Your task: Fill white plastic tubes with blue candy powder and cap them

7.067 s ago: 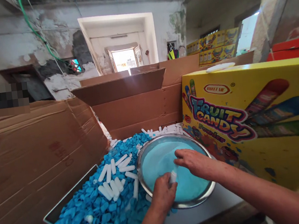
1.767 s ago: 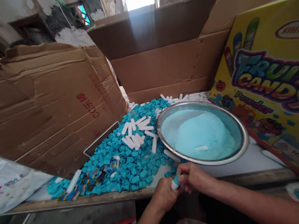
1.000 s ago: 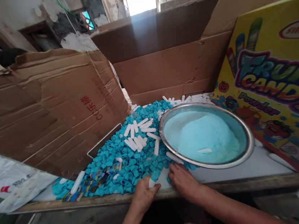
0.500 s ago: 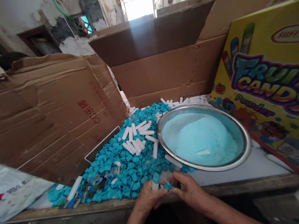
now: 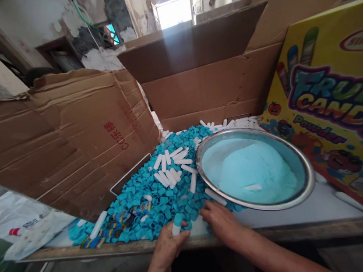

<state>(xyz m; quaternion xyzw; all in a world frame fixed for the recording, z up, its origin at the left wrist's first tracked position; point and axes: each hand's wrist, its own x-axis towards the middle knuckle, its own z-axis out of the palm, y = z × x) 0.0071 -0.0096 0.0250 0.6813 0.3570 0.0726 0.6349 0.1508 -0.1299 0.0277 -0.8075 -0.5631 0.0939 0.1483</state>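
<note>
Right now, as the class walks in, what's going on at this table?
A person's left hand holds a white tube, slightly tilted, with a blue cap on its top end. The right hand is down by the table edge, near the loose caps; whether it grips anything is hard to tell. More white tubes lie on the caps, and beside them stands a metal bowl of pale blue powder.
</note>
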